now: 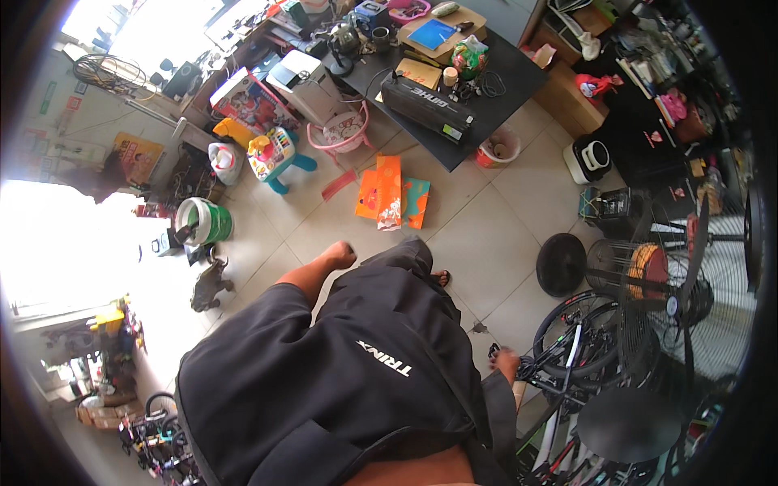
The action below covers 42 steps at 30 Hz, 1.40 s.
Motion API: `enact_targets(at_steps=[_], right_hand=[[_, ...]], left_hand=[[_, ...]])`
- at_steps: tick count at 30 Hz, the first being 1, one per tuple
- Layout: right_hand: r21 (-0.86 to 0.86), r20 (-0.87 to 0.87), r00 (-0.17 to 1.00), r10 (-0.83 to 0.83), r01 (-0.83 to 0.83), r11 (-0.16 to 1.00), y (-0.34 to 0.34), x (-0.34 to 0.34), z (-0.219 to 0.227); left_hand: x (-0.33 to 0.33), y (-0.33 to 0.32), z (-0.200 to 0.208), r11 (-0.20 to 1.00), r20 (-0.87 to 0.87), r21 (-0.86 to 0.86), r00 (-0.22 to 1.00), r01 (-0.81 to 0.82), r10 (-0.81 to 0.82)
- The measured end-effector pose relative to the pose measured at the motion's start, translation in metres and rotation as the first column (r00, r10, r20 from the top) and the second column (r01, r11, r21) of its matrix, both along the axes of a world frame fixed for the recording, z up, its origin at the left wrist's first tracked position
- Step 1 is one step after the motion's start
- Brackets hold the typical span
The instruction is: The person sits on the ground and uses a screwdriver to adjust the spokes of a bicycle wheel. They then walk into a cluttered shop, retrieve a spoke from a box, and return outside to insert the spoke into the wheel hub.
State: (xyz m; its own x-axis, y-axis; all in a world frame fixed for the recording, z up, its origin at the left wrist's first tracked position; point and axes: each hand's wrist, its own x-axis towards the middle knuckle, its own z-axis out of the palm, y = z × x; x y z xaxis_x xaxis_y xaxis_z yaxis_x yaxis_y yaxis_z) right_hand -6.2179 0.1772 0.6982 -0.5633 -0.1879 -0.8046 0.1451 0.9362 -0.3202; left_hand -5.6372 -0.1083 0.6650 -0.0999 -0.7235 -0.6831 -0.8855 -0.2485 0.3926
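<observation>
My left hand (339, 254) hangs in front of my body at the left, over the tiled floor. Its fingers look curled, with a small dark patch at their end; whether that is a thing or shadow I cannot make out. My right hand (507, 361) is low at my right side, fingers bent, a small black thing (493, 350) at their tips. Just beyond that hand lies a bicycle part with a black wheel (577, 336). Ahead of me on the floor are flat orange boxes (389, 190) with a teal piece (416, 194) among them.
A black table (506, 81) holding a long black box (425, 105) stands ahead. Left of it are a pink basket (344, 134), a toy table (271, 154) and a green-white bucket (215, 220). A floor fan (689, 300) and a round black disc (561, 266) stand at right.
</observation>
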Motion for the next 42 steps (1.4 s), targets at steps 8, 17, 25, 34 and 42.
enact_targets(at_steps=[8, 17, 25, 34, 42], right_hand=[[-0.057, 0.062, 0.996, -0.065, 0.069, 0.996, -0.091, -0.064, 0.012], [0.019, 0.202, 0.523, 0.828, -0.847, 0.531, -0.127, -0.130, -0.119], [-0.129, 0.130, 0.803, 0.582, -0.568, 0.813, -0.374, -0.083, -0.019], [0.191, 0.184, 0.474, 0.861, -0.876, 0.442, -0.414, 0.072, -0.028], [0.174, 0.280, -0.032, 0.959, -0.981, -0.083, -0.443, 0.344, 0.030]], left_hand=[[-0.041, -0.031, 0.018, 0.907, 0.260, 0.378, 0.961, -0.185, 0.088], [-0.177, -0.135, 0.159, 0.840, -0.397, -0.148, 0.809, -0.521, 0.432], [-0.095, 0.057, 0.060, 0.685, 0.078, -0.028, 0.681, -0.728, 0.728], [0.002, 0.251, 0.002, 0.020, 0.190, 0.162, 0.051, -0.987, 0.981], [0.144, 0.277, 0.032, -0.335, 0.034, 0.141, -0.334, -0.932, 0.942]])
